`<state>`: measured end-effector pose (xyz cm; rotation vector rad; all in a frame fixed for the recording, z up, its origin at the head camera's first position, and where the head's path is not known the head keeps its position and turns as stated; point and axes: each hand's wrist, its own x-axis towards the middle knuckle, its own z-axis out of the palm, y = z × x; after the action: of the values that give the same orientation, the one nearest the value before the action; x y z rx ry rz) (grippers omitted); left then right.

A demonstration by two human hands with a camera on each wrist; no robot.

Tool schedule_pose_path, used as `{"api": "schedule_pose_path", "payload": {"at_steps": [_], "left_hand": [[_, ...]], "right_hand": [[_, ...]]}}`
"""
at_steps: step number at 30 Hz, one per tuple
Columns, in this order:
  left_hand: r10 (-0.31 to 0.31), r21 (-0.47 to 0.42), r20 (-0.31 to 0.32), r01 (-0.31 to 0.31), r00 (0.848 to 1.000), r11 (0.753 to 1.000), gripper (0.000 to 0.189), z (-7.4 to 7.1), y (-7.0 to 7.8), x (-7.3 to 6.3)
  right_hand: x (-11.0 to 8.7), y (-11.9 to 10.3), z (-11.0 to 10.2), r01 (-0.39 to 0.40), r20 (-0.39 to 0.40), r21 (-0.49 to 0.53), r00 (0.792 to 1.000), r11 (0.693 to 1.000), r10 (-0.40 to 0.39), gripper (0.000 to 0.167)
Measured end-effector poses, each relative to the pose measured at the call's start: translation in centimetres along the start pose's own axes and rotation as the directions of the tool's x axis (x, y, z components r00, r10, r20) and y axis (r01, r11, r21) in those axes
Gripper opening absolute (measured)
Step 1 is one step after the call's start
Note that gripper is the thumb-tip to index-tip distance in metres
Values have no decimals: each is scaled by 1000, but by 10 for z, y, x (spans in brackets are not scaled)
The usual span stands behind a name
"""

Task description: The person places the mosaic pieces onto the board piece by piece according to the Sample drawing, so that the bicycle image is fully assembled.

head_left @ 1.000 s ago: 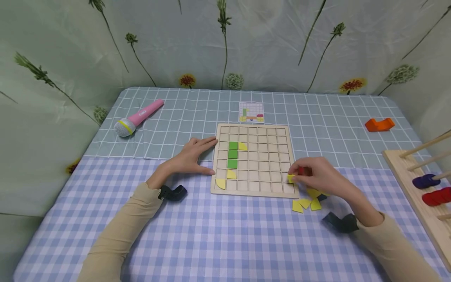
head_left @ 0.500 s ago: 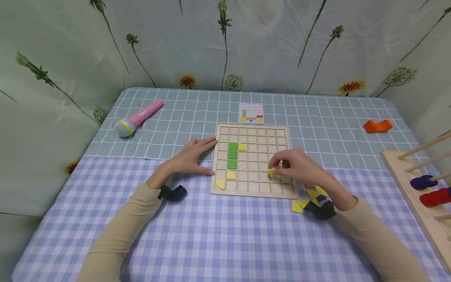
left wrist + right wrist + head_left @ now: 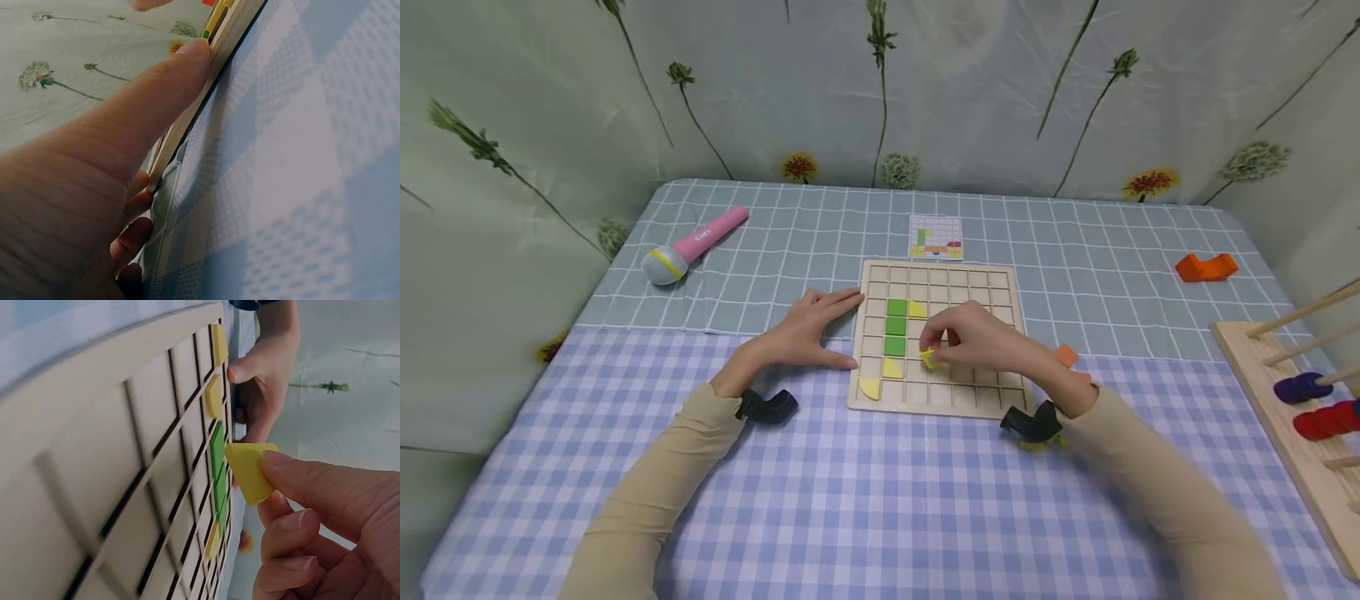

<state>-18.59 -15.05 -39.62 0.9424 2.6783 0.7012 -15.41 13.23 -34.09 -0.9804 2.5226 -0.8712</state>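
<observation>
A wooden grid board [image 3: 985,283] [image 3: 112,487] lies mid-table, holding three green squares [image 3: 896,327] in a column and yellow quarter pieces [image 3: 917,310]. My right hand [image 3: 977,337] hovers over the board's middle and pinches a yellow piece [image 3: 928,358] [image 3: 249,469] between thumb and fingers, just right of the green column. My left hand [image 3: 808,332] rests flat on the cloth with its thumb [image 3: 156,87] and fingertips against the board's left edge [image 3: 215,47].
A pattern card [image 3: 936,237] lies behind the board. Orange pieces [image 3: 1066,356] and yellow ones [image 3: 1037,444] sit right of the board. A pink microphone [image 3: 694,246] lies far left, an orange block [image 3: 1206,267] far right, a wooden peg rack [image 3: 1292,400] at the right edge.
My right hand carried the yellow piece from the board's lower right corner leftward to the middle of the board. The left hand stayed put.
</observation>
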Motion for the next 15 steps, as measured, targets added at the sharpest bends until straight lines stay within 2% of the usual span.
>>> {"api": "schedule_pose_path", "payload": {"at_steps": [7, 15], "left_hand": [[6, -8, -2, -6, 1000, 1000, 99, 0, 2, 1], [11, 9, 0, -11, 1000, 1000, 99, 1, 0, 1]], "right_hand": [[26, -10, 8, 57, 45, -22, 997, 998, -56, 3], [45, -19, 15, 74, 94, -2, 993, 997, -74, 4]]}}
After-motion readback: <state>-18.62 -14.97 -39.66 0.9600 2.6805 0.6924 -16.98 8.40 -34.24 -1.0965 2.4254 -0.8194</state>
